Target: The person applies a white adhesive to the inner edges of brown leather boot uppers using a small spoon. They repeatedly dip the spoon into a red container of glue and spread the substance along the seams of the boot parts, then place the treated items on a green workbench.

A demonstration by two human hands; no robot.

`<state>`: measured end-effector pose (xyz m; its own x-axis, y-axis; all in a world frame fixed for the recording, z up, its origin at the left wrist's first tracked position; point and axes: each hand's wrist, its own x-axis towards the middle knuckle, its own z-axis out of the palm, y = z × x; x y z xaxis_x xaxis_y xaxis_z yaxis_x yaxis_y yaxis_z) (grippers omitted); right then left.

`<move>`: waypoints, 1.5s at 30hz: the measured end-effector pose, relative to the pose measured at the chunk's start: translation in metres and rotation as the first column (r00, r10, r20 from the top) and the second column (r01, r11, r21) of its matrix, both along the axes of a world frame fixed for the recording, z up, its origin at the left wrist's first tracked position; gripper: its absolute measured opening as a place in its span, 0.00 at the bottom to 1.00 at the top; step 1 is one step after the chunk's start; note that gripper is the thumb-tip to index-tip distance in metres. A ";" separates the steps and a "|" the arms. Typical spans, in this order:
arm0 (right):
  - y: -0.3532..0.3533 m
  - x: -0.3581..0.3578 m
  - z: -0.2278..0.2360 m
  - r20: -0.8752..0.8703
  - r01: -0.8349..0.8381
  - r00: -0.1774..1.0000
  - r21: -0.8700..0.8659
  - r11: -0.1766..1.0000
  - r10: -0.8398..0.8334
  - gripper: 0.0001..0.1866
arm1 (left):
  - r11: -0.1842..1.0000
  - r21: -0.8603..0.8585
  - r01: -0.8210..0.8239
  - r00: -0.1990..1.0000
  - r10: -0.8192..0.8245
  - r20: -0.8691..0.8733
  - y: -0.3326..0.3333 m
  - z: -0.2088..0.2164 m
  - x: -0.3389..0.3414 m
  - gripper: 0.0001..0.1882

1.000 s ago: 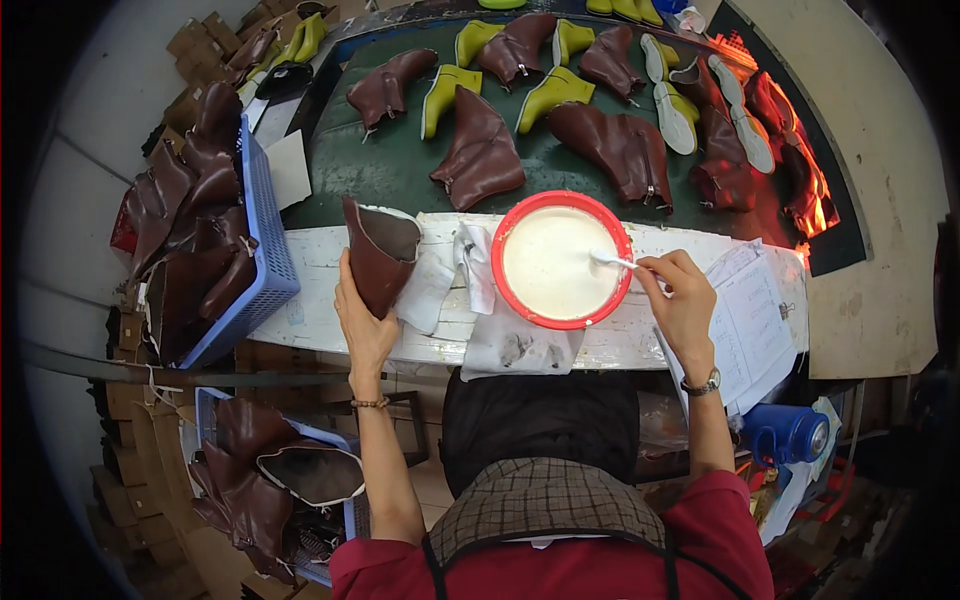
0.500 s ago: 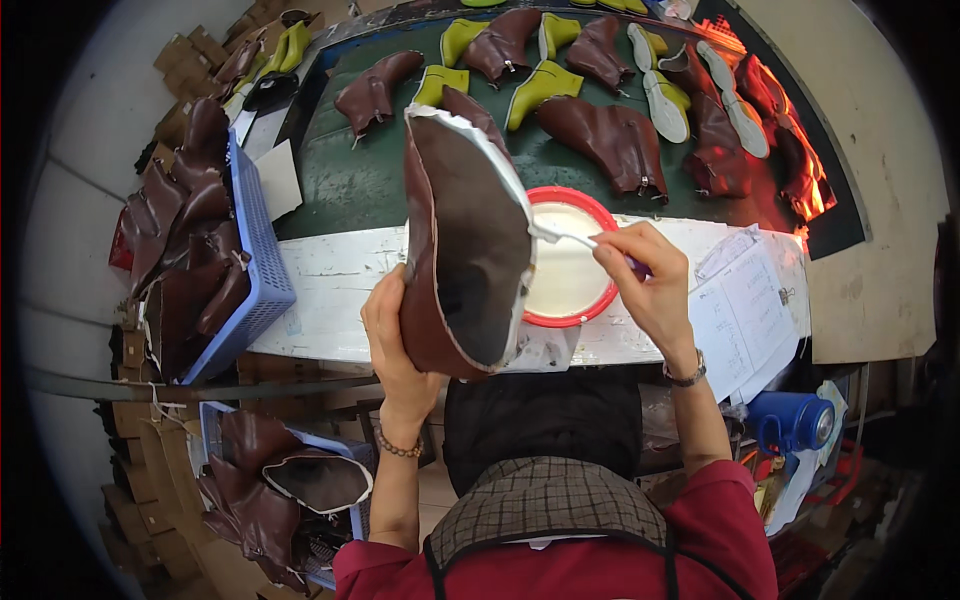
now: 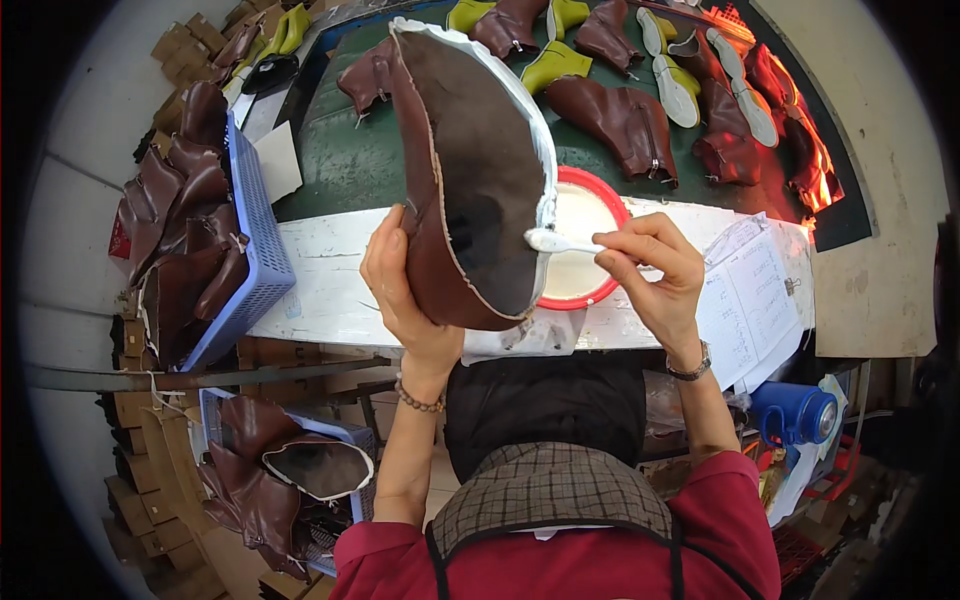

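My left hand [image 3: 407, 290] grips a brown leather boot upper [image 3: 425, 262] from its outer left side, its wide bottom opening and grey-brown lining facing up. White paste coats the right edge of that opening. Pinched between the thumb and fingers of my right hand [image 3: 655, 275] is a small toothbrush-like brush [image 3: 565, 243] with a white handle. Its paste-covered head touches the boot upper's right edge. Partly hidden behind the boot upper, a red-rimmed tub [image 3: 612, 290] of milky white liquid stands on the white bench board [image 3: 330, 260].
Brown boot uppers [image 3: 612, 120] and yellow-green shoe lasts [image 3: 553, 65] lie across the green surface beyond. Two blue baskets [image 3: 262, 265] of uppers stand at the left. Handwritten sheets [image 3: 750, 310] lie right of the tub, with a blue flask [image 3: 795, 413] below them.
The boot upper has come up closer to me and tilted. The brush has moved a little down along its right edge, where more white paste shows.
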<state>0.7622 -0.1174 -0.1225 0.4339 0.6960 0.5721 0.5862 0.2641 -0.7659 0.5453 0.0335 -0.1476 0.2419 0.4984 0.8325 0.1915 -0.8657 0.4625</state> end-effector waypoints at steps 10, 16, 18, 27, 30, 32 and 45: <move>-0.014 -0.016 0.021 -0.052 -0.162 0.986 -0.165 0.973 0.155 0.08 | 0.967 0.242 -0.080 0.991 0.102 -0.083 0.029 -0.004 0.008 0.37; -0.009 0.017 0.000 0.103 0.150 0.987 -0.286 0.946 -0.125 0.05 | 0.980 -0.199 -0.004 1.000 -0.002 -0.026 0.019 0.012 -0.019 0.38; -0.012 0.037 -0.020 0.360 0.353 0.905 -0.346 0.869 -0.224 0.05 | 0.880 -0.461 0.117 0.988 -0.059 0.140 0.021 0.015 -0.036 0.35; -0.007 0.051 -0.003 0.110 0.131 0.987 -0.161 0.978 -0.114 0.09 | 0.237 -0.907 0.348 0.938 -0.094 0.335 0.016 0.005 -0.104 0.24; 0.012 0.042 0.010 0.092 -0.065 0.993 -0.028 0.998 0.067 0.09 | 0.080 -0.921 0.382 0.924 -0.065 0.377 0.008 0.004 -0.101 0.23; 0.017 0.038 0.016 0.115 -0.057 0.991 -0.061 0.996 0.064 0.09 | 0.077 -0.829 0.554 0.832 -0.017 0.555 0.005 0.000 -0.103 0.21; 0.031 0.036 0.028 0.212 -0.126 0.967 -0.067 0.990 0.138 0.06 | -0.166 -0.795 0.583 0.794 -0.089 0.601 -0.002 0.008 -0.084 0.23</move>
<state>0.7979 -0.0863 -0.0941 0.2065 0.7704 0.6031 0.7017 0.3130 -0.6400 0.4610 0.0314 -0.1397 0.6245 0.7135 -0.3177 -0.2736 0.5809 0.7666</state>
